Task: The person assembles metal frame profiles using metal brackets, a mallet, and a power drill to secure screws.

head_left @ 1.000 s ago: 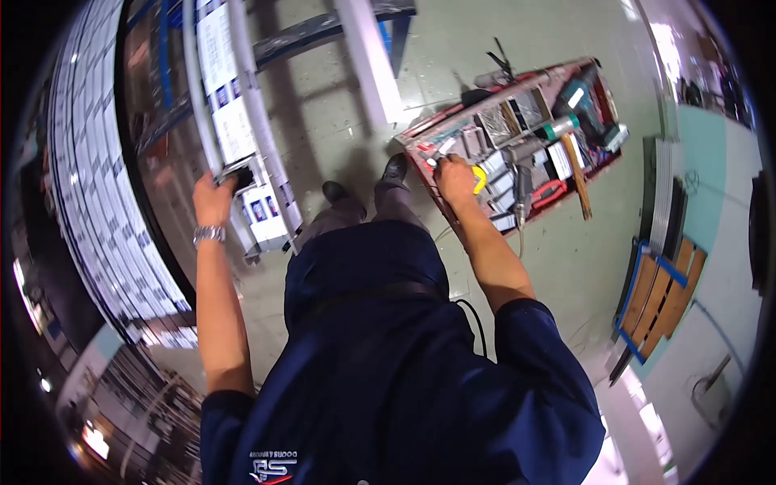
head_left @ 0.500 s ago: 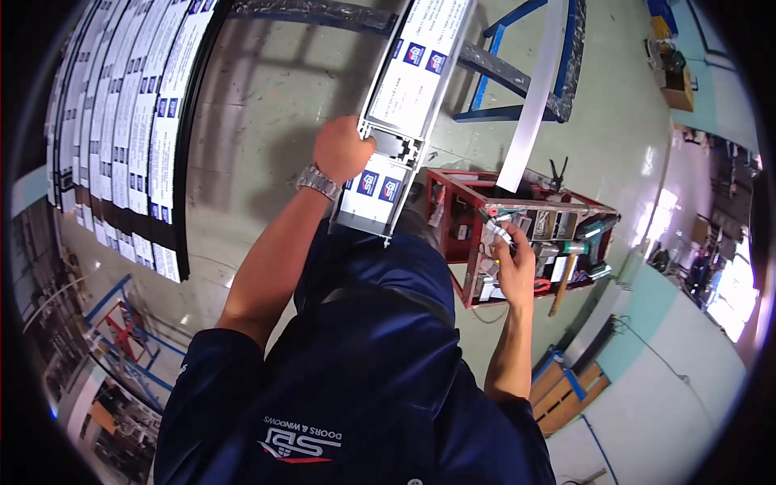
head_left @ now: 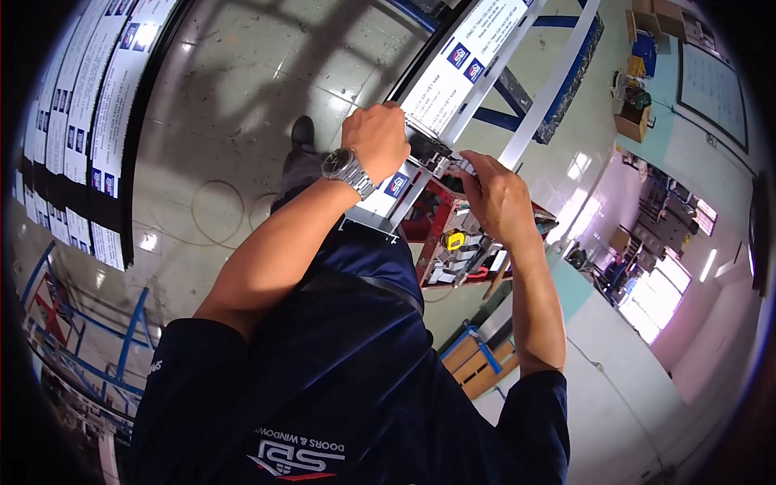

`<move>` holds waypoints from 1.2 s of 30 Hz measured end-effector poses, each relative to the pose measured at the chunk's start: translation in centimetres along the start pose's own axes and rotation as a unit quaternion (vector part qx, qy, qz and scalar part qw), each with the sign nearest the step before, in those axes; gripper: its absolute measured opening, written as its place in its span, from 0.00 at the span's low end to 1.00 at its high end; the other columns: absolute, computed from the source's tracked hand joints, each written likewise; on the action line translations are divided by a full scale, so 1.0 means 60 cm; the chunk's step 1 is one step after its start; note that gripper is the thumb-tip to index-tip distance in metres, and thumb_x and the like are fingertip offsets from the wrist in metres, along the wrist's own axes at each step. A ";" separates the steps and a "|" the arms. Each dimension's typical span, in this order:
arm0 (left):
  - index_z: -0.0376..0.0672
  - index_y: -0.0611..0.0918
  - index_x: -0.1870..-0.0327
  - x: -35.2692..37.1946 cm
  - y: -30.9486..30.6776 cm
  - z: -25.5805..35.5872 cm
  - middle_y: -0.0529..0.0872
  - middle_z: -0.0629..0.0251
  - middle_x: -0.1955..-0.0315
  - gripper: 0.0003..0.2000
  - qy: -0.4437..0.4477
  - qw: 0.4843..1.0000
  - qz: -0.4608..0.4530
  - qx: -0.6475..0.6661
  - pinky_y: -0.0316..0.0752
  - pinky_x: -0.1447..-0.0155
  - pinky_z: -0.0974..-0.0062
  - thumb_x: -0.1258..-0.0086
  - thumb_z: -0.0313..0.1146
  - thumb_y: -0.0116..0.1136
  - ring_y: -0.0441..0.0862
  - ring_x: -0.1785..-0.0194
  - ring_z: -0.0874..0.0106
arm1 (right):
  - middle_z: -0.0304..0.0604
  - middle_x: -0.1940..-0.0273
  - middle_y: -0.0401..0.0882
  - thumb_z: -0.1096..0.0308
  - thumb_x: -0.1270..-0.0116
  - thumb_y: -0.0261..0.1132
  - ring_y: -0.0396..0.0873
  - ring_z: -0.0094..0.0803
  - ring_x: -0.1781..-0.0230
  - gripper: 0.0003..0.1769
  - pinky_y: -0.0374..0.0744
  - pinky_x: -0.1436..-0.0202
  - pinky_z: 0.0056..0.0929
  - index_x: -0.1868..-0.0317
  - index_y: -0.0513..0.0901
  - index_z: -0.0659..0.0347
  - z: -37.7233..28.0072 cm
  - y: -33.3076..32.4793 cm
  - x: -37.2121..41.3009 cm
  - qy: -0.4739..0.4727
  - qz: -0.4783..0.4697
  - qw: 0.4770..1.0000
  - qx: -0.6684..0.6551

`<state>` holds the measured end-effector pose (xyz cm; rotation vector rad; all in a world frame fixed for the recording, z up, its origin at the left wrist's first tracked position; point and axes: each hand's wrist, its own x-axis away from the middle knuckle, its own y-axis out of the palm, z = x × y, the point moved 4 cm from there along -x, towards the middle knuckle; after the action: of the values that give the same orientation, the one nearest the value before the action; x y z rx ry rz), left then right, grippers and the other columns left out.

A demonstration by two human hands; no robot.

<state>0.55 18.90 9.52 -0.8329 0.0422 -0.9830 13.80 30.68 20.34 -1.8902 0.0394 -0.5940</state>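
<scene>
My left hand (head_left: pixel 377 139), with a metal watch on its wrist, grips the near end of a long aluminium profile (head_left: pixel 457 65) wrapped in white film with blue logos. My right hand (head_left: pixel 495 194) is at the open end of that profile and pinches a small white part (head_left: pixel 462 165) against it. The profile runs up and away to the upper right. Below my right hand stands a red tool cart (head_left: pixel 453 242) with a yellow tape measure (head_left: pixel 455 239) and other tools in its tray.
A row of wrapped profiles (head_left: pixel 73 121) lies along the left. Blue steel trestles (head_left: pixel 525 105) carry the profile ahead. A cable loops on the floor (head_left: pixel 218 210). Wooden pallets (head_left: pixel 477 360) lie at lower right, and a workshop area opens to the right.
My right hand left the tool cart with a small white part and came up to the profile's end. My left hand kept its grip on the profile. The view swung right.
</scene>
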 end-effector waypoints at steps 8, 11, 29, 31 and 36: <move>0.28 0.82 0.63 0.002 -0.003 -0.003 0.86 0.42 0.73 0.10 0.024 0.999 0.023 0.039 0.83 0.59 0.53 0.43 0.27 0.60 0.87 0.67 0.44 | 0.48 0.70 0.86 0.64 0.30 0.62 0.85 0.49 0.74 0.08 0.82 0.68 0.45 0.59 0.81 0.59 -0.030 -0.001 -0.052 -0.015 -0.121 0.951 0.283; 0.28 0.82 0.63 0.000 -0.001 -0.004 0.86 0.43 0.74 0.10 0.016 0.999 0.014 0.037 0.83 0.60 0.54 0.43 0.26 0.60 0.87 0.68 0.45 | 0.48 0.73 0.85 0.66 0.32 0.61 0.86 0.46 0.76 0.06 0.82 0.71 0.43 0.64 0.79 0.60 -0.029 0.000 -0.060 -0.077 -0.181 0.928 0.316; 0.30 0.80 0.61 0.001 -0.004 -0.003 0.87 0.44 0.67 0.10 0.000 0.999 0.010 0.035 0.85 0.59 0.56 0.43 0.25 0.62 0.88 0.65 0.49 | 0.48 0.70 0.89 0.69 0.36 0.64 0.90 0.39 0.68 0.06 0.85 0.67 0.35 0.69 0.87 0.59 -0.071 0.009 -0.112 -0.072 -0.284 0.880 0.373; 0.30 0.80 0.61 0.000 -0.003 -0.006 0.87 0.44 0.67 0.10 -0.002 0.999 0.009 0.039 0.85 0.59 0.56 0.43 0.25 0.62 0.89 0.65 0.49 | 0.48 0.70 0.89 0.70 0.36 0.63 0.90 0.40 0.70 0.06 0.85 0.68 0.35 0.68 0.86 0.60 -0.063 0.017 -0.105 -0.073 -0.254 0.890 0.372; 0.29 0.80 0.60 0.002 -0.006 -0.004 0.87 0.44 0.66 0.11 -0.004 0.999 0.005 0.039 0.85 0.60 0.56 0.42 0.25 0.62 0.88 0.65 0.49 | 0.49 0.79 0.82 0.60 0.30 0.66 0.83 0.46 0.80 0.16 0.79 0.77 0.39 0.72 0.75 0.61 -0.018 0.026 -0.085 -0.115 -0.150 0.948 0.257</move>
<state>0.29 18.55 9.61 -0.7639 0.0014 -0.9672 9.28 30.67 17.34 -1.4464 -0.5164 -0.5200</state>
